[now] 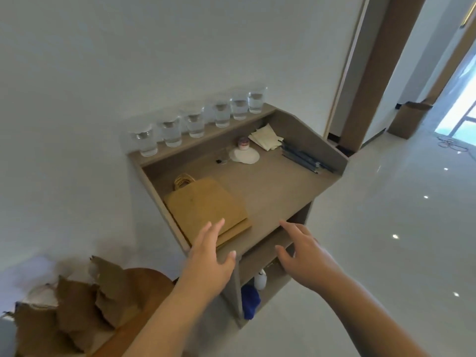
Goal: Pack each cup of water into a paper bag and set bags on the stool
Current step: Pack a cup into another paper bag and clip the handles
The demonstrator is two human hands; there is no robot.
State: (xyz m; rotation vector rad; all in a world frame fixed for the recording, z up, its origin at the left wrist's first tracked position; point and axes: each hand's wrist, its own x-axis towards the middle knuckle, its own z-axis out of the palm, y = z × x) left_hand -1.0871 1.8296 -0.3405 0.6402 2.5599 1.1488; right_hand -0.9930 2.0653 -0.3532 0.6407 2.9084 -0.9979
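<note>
Lengthwise toward the wall (103, 73), handles (183, 181) far: flat paper bags (206, 204); left hand (211, 253), right hand (306, 256) empty, spread.

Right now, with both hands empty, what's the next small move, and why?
Probably lower the left hand onto the stack of paper bags and pick up the top one: it is open at the stack's near edge, the right hand is open too, and six cups of water stand unbagged on the shelf.
</note>
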